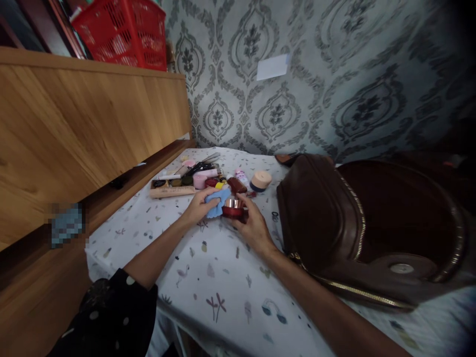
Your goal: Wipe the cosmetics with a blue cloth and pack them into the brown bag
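My left hand (pixel 201 204) grips a crumpled light blue cloth (pixel 218 202), its fingers closed over the folds. Beside it, my right hand (pixel 253 224) holds a small cosmetic jar (pixel 233 209) between thumb and fingers. The jar has a dark red base and a shiny copper-coloured upper part. The cloth meets the jar's left side. Just beyond both hands lies a cluster of cosmetics: a long peach-coloured tube (pixel 173 192), a pink jar (pixel 200 181), a brown item (pixel 236 185) and a round beige-lidded jar (pixel 261 180).
A white patterned cloth covers the table (pixel 208 282). To the right rests a large brown leather bag (pixel 320 213) with gold zips. Along the left stands a wooden cabinet (pixel 92 114), topped by a red plastic basket (pixel 122 34). Grey patterned wallpaper (pixel 275 116) rises behind.
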Demonstrator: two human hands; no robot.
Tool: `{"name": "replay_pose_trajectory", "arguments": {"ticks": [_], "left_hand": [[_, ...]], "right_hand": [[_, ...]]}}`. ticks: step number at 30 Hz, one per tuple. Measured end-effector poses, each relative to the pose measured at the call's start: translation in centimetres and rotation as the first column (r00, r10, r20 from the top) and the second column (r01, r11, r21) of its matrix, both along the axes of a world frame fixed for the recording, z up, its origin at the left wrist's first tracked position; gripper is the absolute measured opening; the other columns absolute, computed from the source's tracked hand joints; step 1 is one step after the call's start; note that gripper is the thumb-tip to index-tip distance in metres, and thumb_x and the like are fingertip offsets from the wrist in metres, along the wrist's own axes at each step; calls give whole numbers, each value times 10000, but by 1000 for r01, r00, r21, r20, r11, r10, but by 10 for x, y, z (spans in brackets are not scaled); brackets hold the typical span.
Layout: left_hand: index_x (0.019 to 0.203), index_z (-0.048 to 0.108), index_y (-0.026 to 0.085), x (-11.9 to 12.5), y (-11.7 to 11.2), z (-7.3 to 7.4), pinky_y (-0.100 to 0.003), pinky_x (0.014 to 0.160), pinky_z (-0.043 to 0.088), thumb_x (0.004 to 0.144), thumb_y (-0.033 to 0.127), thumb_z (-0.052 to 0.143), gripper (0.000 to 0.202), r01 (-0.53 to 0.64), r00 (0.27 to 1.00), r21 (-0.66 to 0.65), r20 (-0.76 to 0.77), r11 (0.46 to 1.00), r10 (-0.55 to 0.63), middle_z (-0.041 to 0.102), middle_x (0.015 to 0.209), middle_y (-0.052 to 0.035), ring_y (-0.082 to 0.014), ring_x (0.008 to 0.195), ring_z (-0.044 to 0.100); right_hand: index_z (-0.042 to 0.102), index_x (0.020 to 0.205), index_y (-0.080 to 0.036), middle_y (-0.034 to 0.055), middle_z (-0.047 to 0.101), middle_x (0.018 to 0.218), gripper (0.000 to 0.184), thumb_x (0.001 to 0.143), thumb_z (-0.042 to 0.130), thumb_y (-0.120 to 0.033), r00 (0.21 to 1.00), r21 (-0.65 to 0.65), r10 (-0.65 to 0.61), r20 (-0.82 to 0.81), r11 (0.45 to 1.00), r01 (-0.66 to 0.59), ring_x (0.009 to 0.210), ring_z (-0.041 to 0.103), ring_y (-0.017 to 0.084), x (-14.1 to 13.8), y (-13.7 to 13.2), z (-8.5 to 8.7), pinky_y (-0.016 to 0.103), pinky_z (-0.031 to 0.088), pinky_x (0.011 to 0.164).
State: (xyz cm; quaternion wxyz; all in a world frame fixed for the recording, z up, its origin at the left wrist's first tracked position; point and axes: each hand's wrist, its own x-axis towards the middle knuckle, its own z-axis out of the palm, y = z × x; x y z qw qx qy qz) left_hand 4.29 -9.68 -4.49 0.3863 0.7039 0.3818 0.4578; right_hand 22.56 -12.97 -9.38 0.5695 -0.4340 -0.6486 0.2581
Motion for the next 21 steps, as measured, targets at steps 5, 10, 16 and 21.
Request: {"name": "replay_pose_trajectory", "arguments": {"ticks": [5, 10, 16, 21], "left_hand": [[1099, 692, 149, 2, 0, -1, -338, 918, 486, 802, 422, 662, 404, -3, 1000, 61, -6, 998, 3, 698, 1138, -90, -254, 1045, 630], [1080, 708, 143, 1, 1, 0, -338, 917, 477, 829, 409, 644, 371, 20, 999, 132, -31, 991, -16, 693, 1063, -92, -243, 1002, 628], [1051, 731, 146, 0, -3, 7, -336, 927, 458, 838, 310, 611, 294, 81, 993, 185, -104, 979, -62, 699, 1031, -83, -227, 982, 621], [974, 725, 152, -1, -6, 10, -309, 863, 465, 785, 284, 598, 264, 92, 992, 111, -99, 990, -81, 699, 1003, -60, -212, 934, 619]], "right_hand": [[622, 1133, -193, 63, 608, 1014, 502, 663, 762, -302, 995, -18, -68, 67, 997, 70, 926, 600, 235, 0, -4, 10, 374, 512, 838], [624, 1037, -188, 44, 628, 940, 419, 669, 743, -350, 992, -77, -86, 96, 993, 94, 824, 585, 207, 0, -7, 18, 321, 479, 757], [610, 1002, -188, 33, 664, 900, 439, 654, 732, -426, 993, -156, -108, 53, 981, 115, 762, 597, 196, 0, -11, 26, 306, 465, 697], [600, 959, -182, 45, 685, 865, 462, 625, 733, -472, 991, -230, -126, 33, 964, 131, 763, 621, 213, 0, -12, 29, 329, 474, 710]]}}
